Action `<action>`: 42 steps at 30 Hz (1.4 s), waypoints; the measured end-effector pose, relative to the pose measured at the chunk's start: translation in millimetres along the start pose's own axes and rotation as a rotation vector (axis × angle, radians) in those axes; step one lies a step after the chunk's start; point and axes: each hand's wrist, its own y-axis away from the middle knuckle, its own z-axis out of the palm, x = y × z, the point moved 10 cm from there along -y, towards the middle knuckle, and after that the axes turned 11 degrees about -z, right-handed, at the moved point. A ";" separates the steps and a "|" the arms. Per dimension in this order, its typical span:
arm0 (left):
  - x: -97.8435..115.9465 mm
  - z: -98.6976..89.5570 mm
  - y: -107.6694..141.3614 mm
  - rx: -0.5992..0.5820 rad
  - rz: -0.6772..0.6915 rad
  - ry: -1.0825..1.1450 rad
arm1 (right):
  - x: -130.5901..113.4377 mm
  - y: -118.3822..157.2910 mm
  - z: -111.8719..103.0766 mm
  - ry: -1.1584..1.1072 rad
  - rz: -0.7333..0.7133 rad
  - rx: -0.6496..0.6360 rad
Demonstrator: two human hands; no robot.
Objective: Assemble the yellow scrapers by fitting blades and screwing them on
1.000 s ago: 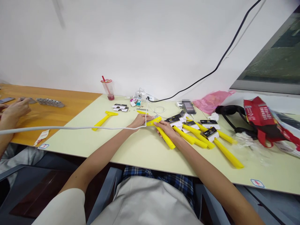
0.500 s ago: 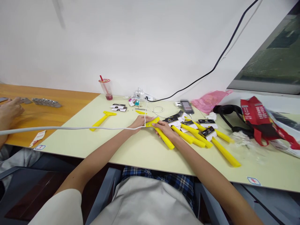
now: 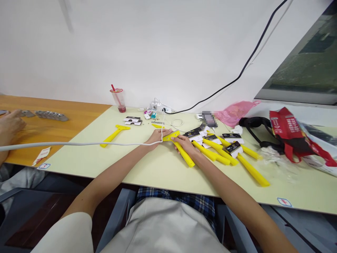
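The person's left hand point(image 3: 158, 135) and right hand point(image 3: 185, 144) were close together on a yellow plastic scraper point(image 3: 183, 149), which lay on the pale surface point(image 3: 147, 175) just in front of the body. The right fingers point(image 3: 181, 140) were curled over the scraper and had hold of it. The left fingers point(image 3: 166, 132) lay almost flat against its wide end, but I could not tell if they gripped it. A white cable point(image 3: 79, 143) passed over the left hand. Left of the fingers lay another yellow scraper point(image 3: 114, 135). To the right of the fingers were more yellow scrapers point(image 3: 218, 151) with black-and-white cards point(image 3: 233, 147). Beyond the fingers stood a plastic cup point(image 3: 118, 100) with a red straw point(image 3: 113, 88). Far to the left, a co-worker's hand point(image 3: 10, 124) rested on a wooden surface point(image 3: 79, 121), near metal parts point(image 3: 50, 115).
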 end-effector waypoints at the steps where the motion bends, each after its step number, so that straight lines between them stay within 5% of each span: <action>1: 1.6 -3.0 0.2 0.028 0.010 -0.002 | 0.7 -0.5 -1.1 -0.011 0.004 0.015; 14: -0.2 -9.3 -4.2 0.075 0.023 -0.091 | 0.2 -2.0 -3.6 -0.037 -0.015 0.051; 19: 18.2 -11.7 3.4 0.226 0.288 -0.285 | 2.3 -4.1 -6.5 -0.069 -0.023 0.079; 28: 44.3 39.8 54.7 0.387 0.855 -1.015 | -1.1 -0.4 -17.7 -0.118 -0.056 0.232; 42: 37.0 74.4 68.5 0.532 0.909 -1.420 | -4.5 2.6 -23.1 -0.158 -0.123 0.351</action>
